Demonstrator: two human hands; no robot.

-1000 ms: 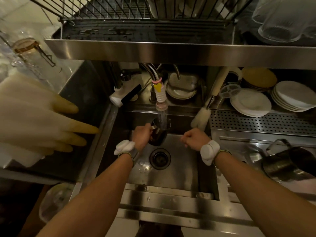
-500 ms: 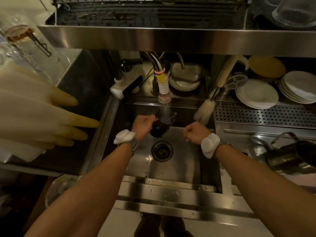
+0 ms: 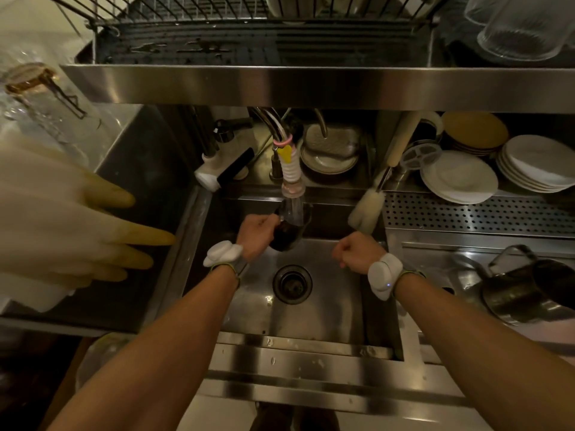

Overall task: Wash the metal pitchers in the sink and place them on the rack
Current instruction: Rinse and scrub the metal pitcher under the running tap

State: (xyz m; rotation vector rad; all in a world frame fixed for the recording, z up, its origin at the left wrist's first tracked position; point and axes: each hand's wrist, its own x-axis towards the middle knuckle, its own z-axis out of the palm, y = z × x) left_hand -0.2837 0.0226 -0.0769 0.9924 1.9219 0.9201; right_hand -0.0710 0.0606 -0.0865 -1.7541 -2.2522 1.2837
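Observation:
My left hand (image 3: 256, 233) grips a small dark metal pitcher (image 3: 287, 233) by its handle side and holds it under the running tap (image 3: 292, 178), above the steel sink (image 3: 326, 306). Water streams into the pitcher's mouth. My right hand (image 3: 354, 251) hovers over the sink's right half with its fingers curled into a fist, holding nothing. A second, larger metal pitcher (image 3: 525, 290) lies on the counter at the right. The wire dish rack (image 3: 249, 14) sits on the steel shelf overhead.
Yellow-tipped rubber gloves (image 3: 77, 231) hang at the left. A bottle brush (image 3: 365, 209) leans at the sink's back right corner. Stacked white plates (image 3: 460, 178) rest on the perforated shelf. Upturned glasses (image 3: 522, 29) stand at the top right. The drain (image 3: 292, 284) sits in the sink's middle.
The hands and pitcher stay under the tap almost unmoved. My view dipped half a second ago and has tilted back up, showing more of the rack.

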